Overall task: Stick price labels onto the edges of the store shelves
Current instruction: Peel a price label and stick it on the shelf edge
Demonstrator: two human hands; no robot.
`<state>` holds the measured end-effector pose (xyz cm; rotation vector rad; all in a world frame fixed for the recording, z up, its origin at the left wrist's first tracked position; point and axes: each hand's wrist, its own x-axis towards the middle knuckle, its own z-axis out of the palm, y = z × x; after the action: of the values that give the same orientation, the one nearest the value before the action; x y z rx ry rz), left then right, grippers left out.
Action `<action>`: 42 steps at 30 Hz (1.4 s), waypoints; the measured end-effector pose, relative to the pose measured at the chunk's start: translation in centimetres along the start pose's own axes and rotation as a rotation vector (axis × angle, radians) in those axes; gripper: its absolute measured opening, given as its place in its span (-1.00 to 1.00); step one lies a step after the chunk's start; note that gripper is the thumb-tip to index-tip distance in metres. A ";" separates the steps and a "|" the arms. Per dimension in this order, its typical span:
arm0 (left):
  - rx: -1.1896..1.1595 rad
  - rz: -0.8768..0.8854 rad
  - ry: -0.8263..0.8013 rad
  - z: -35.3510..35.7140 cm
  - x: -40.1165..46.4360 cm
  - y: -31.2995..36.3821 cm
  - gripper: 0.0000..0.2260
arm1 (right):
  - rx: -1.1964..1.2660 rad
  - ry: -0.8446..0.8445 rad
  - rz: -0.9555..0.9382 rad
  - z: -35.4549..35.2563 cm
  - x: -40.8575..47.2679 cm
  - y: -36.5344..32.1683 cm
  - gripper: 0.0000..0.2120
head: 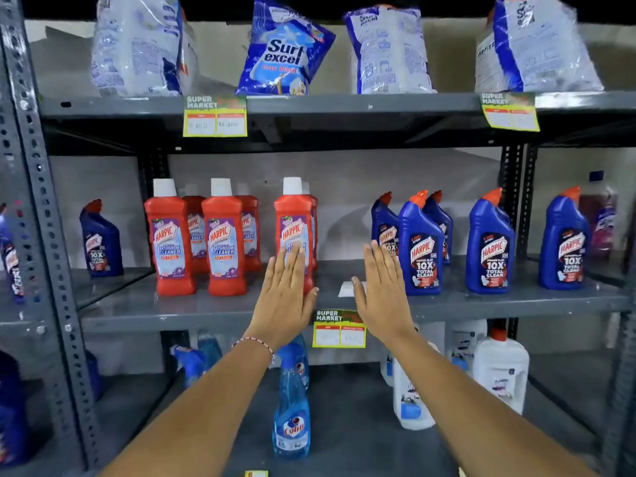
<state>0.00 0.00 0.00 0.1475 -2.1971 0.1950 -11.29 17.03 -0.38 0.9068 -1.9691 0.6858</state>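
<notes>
A yellow and green price label (339, 329) hangs on the front edge of the middle shelf (192, 320). My left hand (285, 290) is raised flat, fingers apart, just left of that label and in front of a red Harpic bottle (292, 222). Just right of the label, my right hand (382, 290) is held flat too and holds nothing. A small white slip of paper (346, 289) lies on the shelf between my hands. Two more labels (215, 116) (510, 111) hang on the top shelf edge. A yellow label corner (256, 473) peeks in at the bottom.
Red Harpic bottles (223, 239) stand left on the middle shelf, blue Harpic bottles (421, 246) right. Detergent bags (285, 49) fill the top shelf. A blue Colin spray bottle (292, 401) and white bottles (500, 370) stand below. A perforated steel upright (44, 215) frames the left side.
</notes>
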 end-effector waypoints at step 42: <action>-0.801 -0.776 0.161 -1.1 -8.9 -7.2 -0.94 | 0.652 -0.129 0.290 6.5 -4.3 -13.6 -0.88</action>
<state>7.39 -6.54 -5.88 0.4855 -1.7530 -1.0427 -1.74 5.70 -5.57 1.0627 -2.0394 1.5273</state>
